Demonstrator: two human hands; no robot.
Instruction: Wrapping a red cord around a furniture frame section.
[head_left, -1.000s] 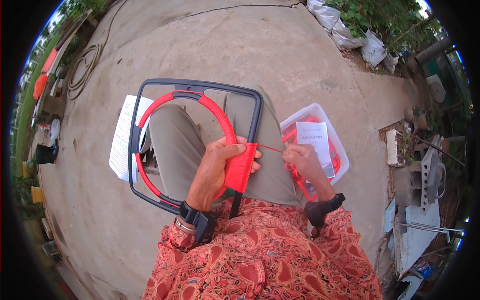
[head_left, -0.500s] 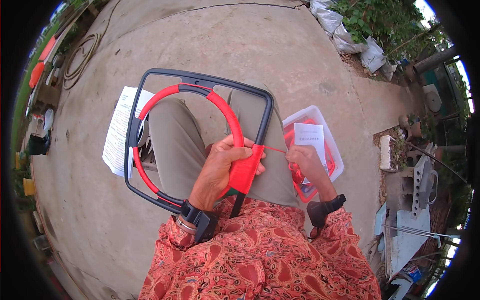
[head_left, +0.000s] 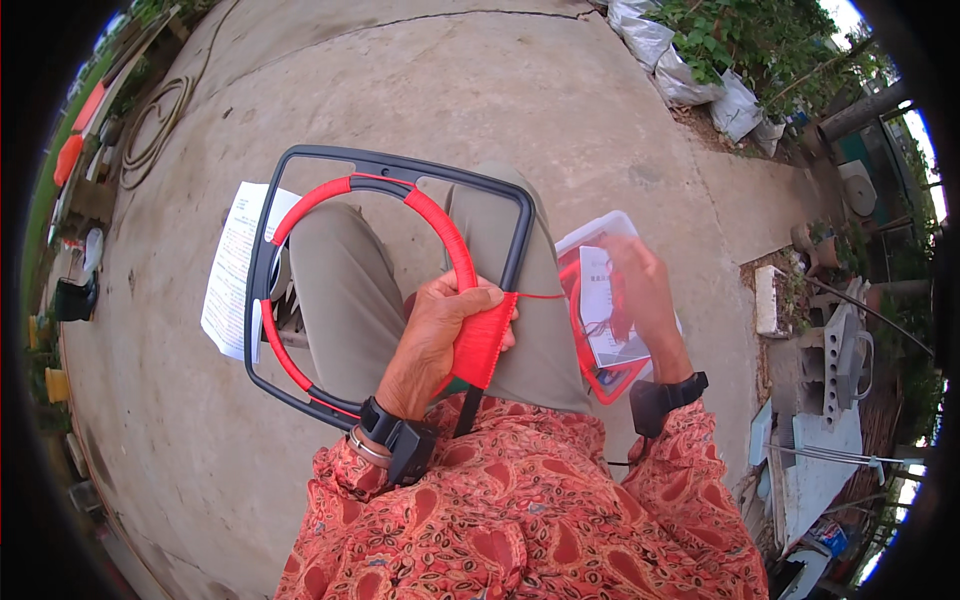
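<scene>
A black rounded-square frame (head_left: 521,240) with a ring inside rests across my lap, parts of it bound in red cord. My left hand (head_left: 428,335) is closed round its lower right part, thumb pressed on the broad red wrapping (head_left: 483,345); some fingertips show beyond its right edge. From the wrapping's upper corner a thin red cord (head_left: 540,297) runs right, slightly slack. My right hand (head_left: 648,300), smeared by motion, holds a loose bundle of this cord (head_left: 621,312) above a clear plastic tub (head_left: 598,229). A white booklet (head_left: 596,290) and red items lie in the tub, partly hidden by the hand.
A printed paper sheet (head_left: 232,270) lies left of my knee, partly behind the frame. On the concrete floor (head_left: 400,80) a coiled hose (head_left: 150,150) sits far left. White sacks (head_left: 735,105) line the far right; hollow blocks (head_left: 835,365) and boards are at right.
My right hand has moved right and up with the cord bundle, now over the tub and booklet. More cord shows between the hands. My left hand and the frame have shifted slightly down and left.
</scene>
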